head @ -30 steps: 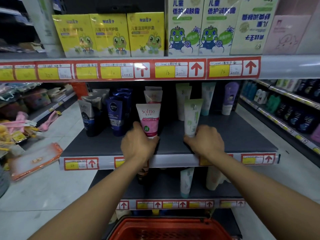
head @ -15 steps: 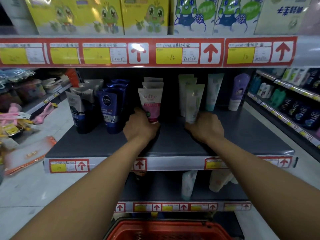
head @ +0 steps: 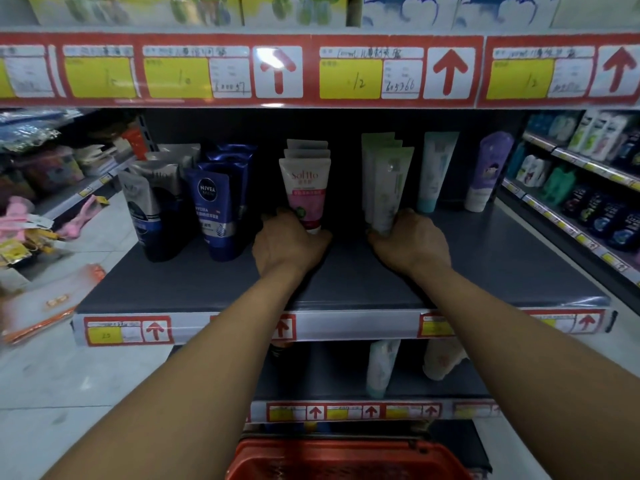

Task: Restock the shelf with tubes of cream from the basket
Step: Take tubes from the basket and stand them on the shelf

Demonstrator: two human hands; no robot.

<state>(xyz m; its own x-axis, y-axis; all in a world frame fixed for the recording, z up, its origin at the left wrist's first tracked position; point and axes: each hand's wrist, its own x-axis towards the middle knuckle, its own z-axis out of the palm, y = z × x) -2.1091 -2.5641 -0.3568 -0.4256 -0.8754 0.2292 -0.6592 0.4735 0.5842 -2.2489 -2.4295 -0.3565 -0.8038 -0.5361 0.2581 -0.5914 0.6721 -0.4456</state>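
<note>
While both arms reach onto a dark shelf (head: 173,289), blue Nivea tubes (head: 214,209) stand at ten o'clock. Beside them, the left hand (head: 289,242) grips the base of an upright pink tube (head: 306,192). At one o'clock, the right hand (head: 408,244) grips a pale green tube (head: 389,188). A red basket (head: 346,460) sits at six o'clock.

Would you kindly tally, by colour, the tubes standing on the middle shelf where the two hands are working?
Grey tubes: 3
Dark blue tubes: 3
Pink-and-white tubes: 3
Pale green tubes: 3
Teal-and-white tube: 1
Purple tube: 1
Total: 14 visible. The rows overlap, so any tube fully hidden behind another is not counted.
</note>
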